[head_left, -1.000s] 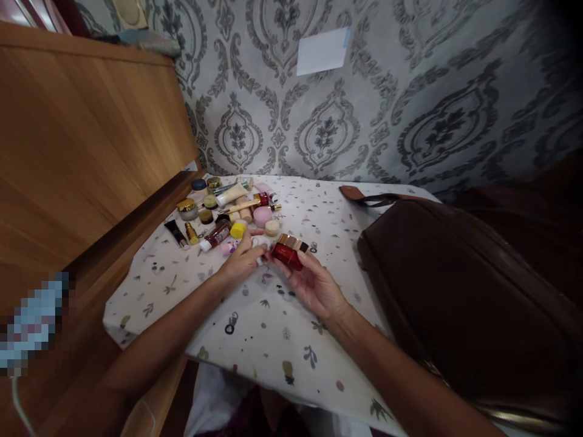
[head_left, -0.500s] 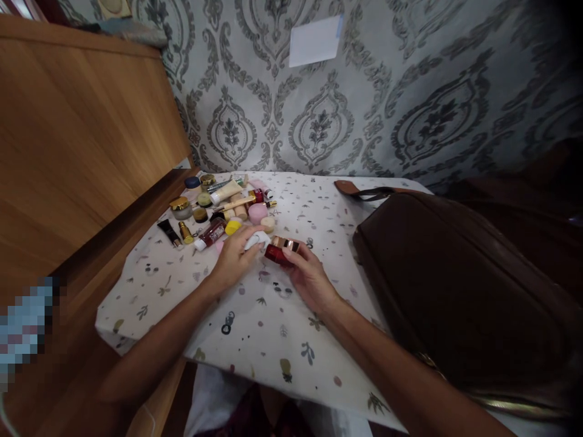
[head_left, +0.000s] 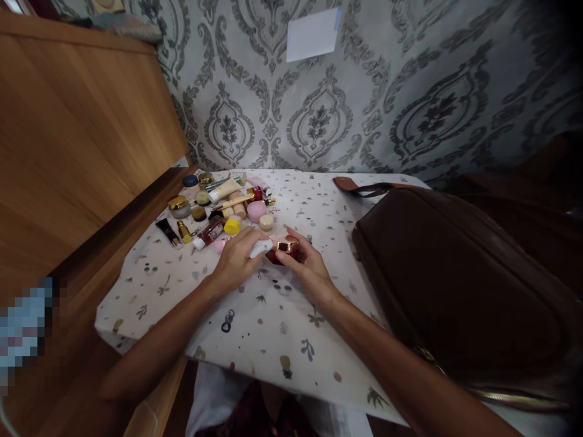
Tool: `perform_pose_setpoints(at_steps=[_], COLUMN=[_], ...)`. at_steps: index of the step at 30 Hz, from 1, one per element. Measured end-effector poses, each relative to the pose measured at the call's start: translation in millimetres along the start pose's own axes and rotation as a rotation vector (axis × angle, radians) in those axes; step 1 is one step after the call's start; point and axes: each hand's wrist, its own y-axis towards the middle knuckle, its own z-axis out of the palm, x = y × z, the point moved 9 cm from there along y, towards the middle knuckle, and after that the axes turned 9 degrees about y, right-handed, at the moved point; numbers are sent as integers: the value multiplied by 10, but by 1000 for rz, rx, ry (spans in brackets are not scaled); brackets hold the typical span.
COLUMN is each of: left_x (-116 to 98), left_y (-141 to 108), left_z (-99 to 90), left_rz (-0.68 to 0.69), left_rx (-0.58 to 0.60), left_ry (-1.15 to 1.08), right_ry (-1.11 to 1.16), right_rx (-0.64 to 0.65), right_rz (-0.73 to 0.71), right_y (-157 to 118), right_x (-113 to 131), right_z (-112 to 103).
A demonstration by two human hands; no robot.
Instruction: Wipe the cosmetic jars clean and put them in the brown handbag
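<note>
Over the middle of the table, my right hand (head_left: 314, 272) is closed around a dark red glass bottle with a shiny rose-gold cap (head_left: 286, 245), which looks like a perfume bottle. My left hand (head_left: 237, 258) pinches a small white piece (head_left: 261, 247) that resembles a folded wipe, its edge against the bottle's left side. Part of the bottle is hidden by my right fingers. Just beyond my left hand are a yellow-lidded jar (head_left: 232, 226), a cream-lidded jar (head_left: 266, 222), a pink jar (head_left: 257, 211) and a dark red bottle with a white cap (head_left: 210, 233).
Several tubes and jars crowd the table's back left, among them a black tube (head_left: 168, 233) and a gold-lidded jar (head_left: 179, 207). A large dark brown bag (head_left: 455, 285) covers the right side. A wooden cabinet (head_left: 86, 109) stands left, and a patterned wall (head_left: 314, 115) rises behind.
My right hand has turned the red bottle, so the end of its rose-gold cap now faces me. My left hand has moved slightly, still holding the white piece beside the bottle.
</note>
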Motion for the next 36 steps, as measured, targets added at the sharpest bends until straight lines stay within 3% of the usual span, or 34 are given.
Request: perform_pose_setpoints(at_steps=[3,6,12,19,25,28,36], left_x=[-102,-120,146,475,530,467,102], left_y=[-32,-43,15,30,23,37,40], left_z=[43,56,0,150,123,102,48], left_rz=[76,68,-158,-351,-429,-376,-62], left_rx=[40,35,-46,88,55,49,101], left_ry=[-5,-6,-183,-464,-494,-510,-363], right_ry=[-142,-227,-157,-229,-359,-419,-602], right_rx=[-51,-59,16,181,294,353,269], right_rz=[-55,-114,-102,-94,-273,-288,-237], right_y=[28,40,-7,22,-81,-149,-132], right_x=[27,76,155,97,186,162,83], right_z=[-83,-97,53,131,236,320,276])
